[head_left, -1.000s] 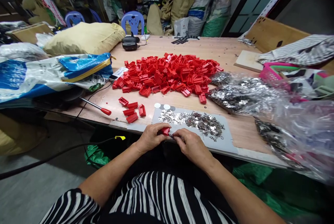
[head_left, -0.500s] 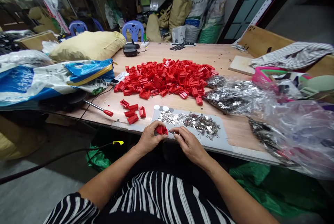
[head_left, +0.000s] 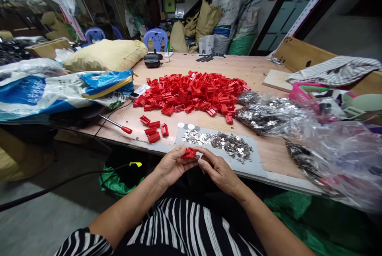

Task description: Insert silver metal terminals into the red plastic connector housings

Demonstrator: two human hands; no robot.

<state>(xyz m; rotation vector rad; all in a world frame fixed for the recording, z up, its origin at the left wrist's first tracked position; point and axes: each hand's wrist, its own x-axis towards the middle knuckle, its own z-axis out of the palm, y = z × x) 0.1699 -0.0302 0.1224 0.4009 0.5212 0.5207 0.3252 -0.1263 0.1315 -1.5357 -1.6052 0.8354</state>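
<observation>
My left hand [head_left: 173, 165] is closed around a small red plastic housing [head_left: 189, 153], held just in front of the table edge. The fingers of my right hand [head_left: 217, 167] pinch a small metal piece [head_left: 197, 157] at the right end of that housing; its exact shape is too small to make out. Just beyond my hands, a grey mat [head_left: 205, 128] carries shiny flat metal pieces [head_left: 195, 138] and a heap of darker metal parts [head_left: 232, 145]. Several loose red housings [head_left: 154, 131] lie left of the mat.
A large pile of red housings [head_left: 191, 92] covers the table's middle. Clear bags of metal parts [head_left: 268, 115] crowd the right side. On the left are a blue-and-white sack [head_left: 59, 93] and a lever with a red handle [head_left: 126, 129]. A black cable [head_left: 65, 181] crosses at lower left.
My left hand has turned more palm-up, tilting the red housing. My right fingers have closed in, so the metal piece now meets the housing's end. The view has shifted slightly.
</observation>
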